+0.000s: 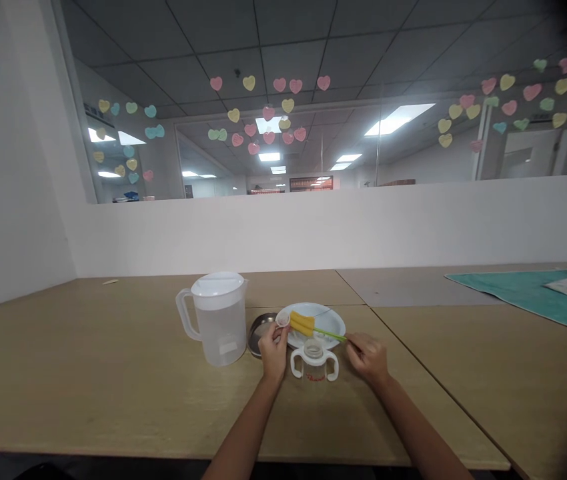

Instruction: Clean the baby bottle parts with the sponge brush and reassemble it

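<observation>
The person's left hand (274, 349) pinches a small, round, whitish bottle part (282, 321) between thumb and fingers; it may be a cap or collar, though it is too small here to be sure. The right hand (367, 355) grips the thin green handle (331, 334) of a bottle brush, fingers closed around its end. The brush's yellow sponge head (302, 324) points left and meets the edge of the part, above a shallow white dish (336, 321) with some pale items in it, hard to make out.

Just in front of the dish, between the two hands, a clear baby bottle (314, 371) stands upright and uncapped, with a white two-handled holder (315, 359) around its neck and red lettering on its front. A round metal pan (254, 341) sits left of the dish, partly behind the left hand. Beside it stands a translucent plastic pitcher (222, 330) with a white lid (218, 283), its handle to the left. All rest on a wood-toned table (113, 373); a teal cloth (528, 293) lies at far right.
</observation>
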### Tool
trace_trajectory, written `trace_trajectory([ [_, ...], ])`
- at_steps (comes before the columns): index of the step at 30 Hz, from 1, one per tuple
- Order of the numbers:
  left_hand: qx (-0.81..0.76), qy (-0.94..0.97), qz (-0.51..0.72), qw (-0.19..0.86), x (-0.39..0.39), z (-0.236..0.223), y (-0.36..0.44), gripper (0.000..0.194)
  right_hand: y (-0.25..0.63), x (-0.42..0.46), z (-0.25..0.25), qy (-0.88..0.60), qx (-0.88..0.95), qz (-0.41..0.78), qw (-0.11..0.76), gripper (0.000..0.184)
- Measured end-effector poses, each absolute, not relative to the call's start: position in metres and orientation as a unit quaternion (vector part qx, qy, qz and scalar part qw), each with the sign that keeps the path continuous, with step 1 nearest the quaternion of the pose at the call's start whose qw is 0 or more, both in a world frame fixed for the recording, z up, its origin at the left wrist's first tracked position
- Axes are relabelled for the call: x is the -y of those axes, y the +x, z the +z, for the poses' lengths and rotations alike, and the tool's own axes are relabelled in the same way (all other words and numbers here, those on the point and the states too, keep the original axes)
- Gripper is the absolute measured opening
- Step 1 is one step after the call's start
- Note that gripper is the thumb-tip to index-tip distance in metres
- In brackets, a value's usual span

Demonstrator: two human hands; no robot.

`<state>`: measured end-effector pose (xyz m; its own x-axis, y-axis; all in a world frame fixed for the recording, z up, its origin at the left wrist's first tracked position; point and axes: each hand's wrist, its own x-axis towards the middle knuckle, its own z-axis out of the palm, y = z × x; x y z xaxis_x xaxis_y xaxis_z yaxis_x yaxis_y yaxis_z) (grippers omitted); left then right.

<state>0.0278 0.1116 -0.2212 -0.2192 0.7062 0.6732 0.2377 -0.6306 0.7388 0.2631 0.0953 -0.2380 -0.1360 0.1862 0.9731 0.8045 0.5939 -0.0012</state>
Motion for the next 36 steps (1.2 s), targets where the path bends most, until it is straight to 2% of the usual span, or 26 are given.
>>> trace_trajectory([
  [5, -0.42, 0.581, 0.684, 0.136, -0.112, -0.218, 0.026, 0.024, 0.265, -0.095, -0.238, -0.368, 0.701, -0.291, 0.538, 0.02],
  [10, -0.434, 0.583, 0.678, 0.109, -0.111, -0.217, 0.026, 0.025, 0.265, -0.093, -0.238, -0.366, 0.691, -0.272, 0.56, 0.021],
  [16, -0.414, 0.572, 0.699, 0.116, -0.111, -0.216, 0.025, 0.024, 0.264, -0.092, -0.237, -0.361, 0.72, -0.278, 0.522, 0.022],
  [22, -0.438, 0.471, 0.757, 0.117, -0.121, -0.211, 0.004, 0.034, 0.267, -0.097, -0.241, -0.408, 0.66, -0.301, 0.555, 0.022],
  [27, -0.518, 0.537, 0.666, 0.014, -0.132, -0.212, -0.015, 0.029, 0.268, -0.101, -0.244, -0.466, 0.628, -0.297, 0.548, 0.025],
  [32, -0.563, 0.596, 0.572, 0.015, -0.142, -0.225, -0.023, 0.013, 0.268, -0.103, -0.246, -0.504, 0.605, -0.289, 0.544, 0.027],
  [36, -0.573, 0.629, 0.526, 0.015, -0.144, -0.231, -0.024, 0.022, 0.267, -0.103, -0.246, -0.516, 0.6, -0.285, 0.541, 0.027],
])
